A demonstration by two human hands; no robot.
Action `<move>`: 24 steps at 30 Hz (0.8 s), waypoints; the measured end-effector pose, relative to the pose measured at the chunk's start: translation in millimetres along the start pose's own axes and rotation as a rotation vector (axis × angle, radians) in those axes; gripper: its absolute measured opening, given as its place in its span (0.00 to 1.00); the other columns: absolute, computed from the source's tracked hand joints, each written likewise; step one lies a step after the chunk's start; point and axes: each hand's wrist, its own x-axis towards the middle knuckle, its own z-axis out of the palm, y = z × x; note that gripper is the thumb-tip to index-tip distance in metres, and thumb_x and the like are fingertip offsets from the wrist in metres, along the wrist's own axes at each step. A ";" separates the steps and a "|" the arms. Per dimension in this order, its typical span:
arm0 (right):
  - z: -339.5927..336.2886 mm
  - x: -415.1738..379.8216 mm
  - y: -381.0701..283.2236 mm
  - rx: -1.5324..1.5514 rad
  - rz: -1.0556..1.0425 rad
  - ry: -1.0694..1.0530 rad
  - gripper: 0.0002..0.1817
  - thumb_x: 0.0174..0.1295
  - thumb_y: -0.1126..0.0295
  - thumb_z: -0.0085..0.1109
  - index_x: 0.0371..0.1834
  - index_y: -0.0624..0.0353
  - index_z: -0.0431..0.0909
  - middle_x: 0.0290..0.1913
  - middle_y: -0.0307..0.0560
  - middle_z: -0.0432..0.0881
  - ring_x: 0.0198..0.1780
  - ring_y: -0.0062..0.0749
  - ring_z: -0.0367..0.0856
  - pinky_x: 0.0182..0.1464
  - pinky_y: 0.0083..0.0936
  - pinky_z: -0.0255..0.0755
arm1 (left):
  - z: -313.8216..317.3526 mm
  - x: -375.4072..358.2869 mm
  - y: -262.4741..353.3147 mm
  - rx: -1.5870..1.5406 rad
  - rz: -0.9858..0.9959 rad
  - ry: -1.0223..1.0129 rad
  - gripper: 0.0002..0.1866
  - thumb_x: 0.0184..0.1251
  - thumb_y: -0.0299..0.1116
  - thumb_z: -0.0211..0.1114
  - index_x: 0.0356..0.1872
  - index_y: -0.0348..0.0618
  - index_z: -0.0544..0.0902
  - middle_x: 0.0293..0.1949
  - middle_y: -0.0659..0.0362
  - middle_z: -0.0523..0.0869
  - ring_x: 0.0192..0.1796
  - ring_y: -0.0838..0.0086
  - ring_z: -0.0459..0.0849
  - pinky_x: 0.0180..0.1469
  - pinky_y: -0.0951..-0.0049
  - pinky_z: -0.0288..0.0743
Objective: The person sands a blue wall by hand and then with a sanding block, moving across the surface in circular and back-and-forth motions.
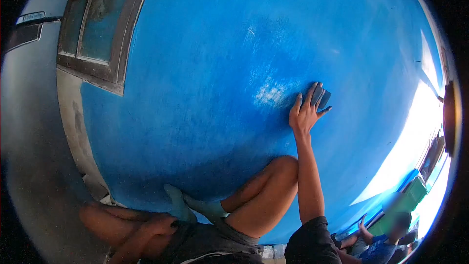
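Note:
Up against the blue wall, my right hand presses a dark piece of sandpaper flat to the surface, its fingers spread over it. Just left of that hand lies a pale, scuffed patch where the blue looks worn. My left hand is low by my lap, beside my bent leg. Its fingers are curled together, with a dark spot at their tips; what they hold, if anything, I cannot make out.
A wooden-framed window is set in the wall at upper left. My bent knee is close to the wall, under my right forearm. Another person in a blue shirt sits at lower right, near green objects and bright daylight.

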 end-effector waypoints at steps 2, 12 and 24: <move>-1.3 1.8 -1.4 -0.002 0.004 -0.018 0.35 0.75 0.54 0.38 0.81 0.59 0.50 0.83 0.52 0.48 0.83 0.51 0.42 0.74 0.69 0.20 | 18.5 4.4 -15.8 -0.250 0.064 0.087 0.29 0.63 0.51 0.62 0.60 0.45 0.80 0.55 0.40 0.81 0.59 0.45 0.79 0.61 0.48 0.73; 17.7 40.4 -62.5 0.117 0.161 0.156 0.39 0.72 0.52 0.41 0.79 0.68 0.52 0.82 0.61 0.45 0.83 0.57 0.38 0.76 0.63 0.20 | 14.6 13.0 -14.7 -0.141 0.078 0.038 0.30 0.63 0.49 0.63 0.62 0.40 0.79 0.47 0.39 0.82 0.52 0.46 0.81 0.56 0.48 0.75; 7.6 -5.6 -159.6 0.250 -0.468 -0.041 0.37 0.69 0.56 0.45 0.74 0.75 0.58 0.78 0.68 0.56 0.80 0.59 0.50 0.78 0.61 0.28 | 10.0 11.0 -8.1 -0.101 0.076 0.026 0.26 0.64 0.49 0.62 0.56 0.40 0.81 0.48 0.41 0.84 0.51 0.49 0.83 0.54 0.51 0.76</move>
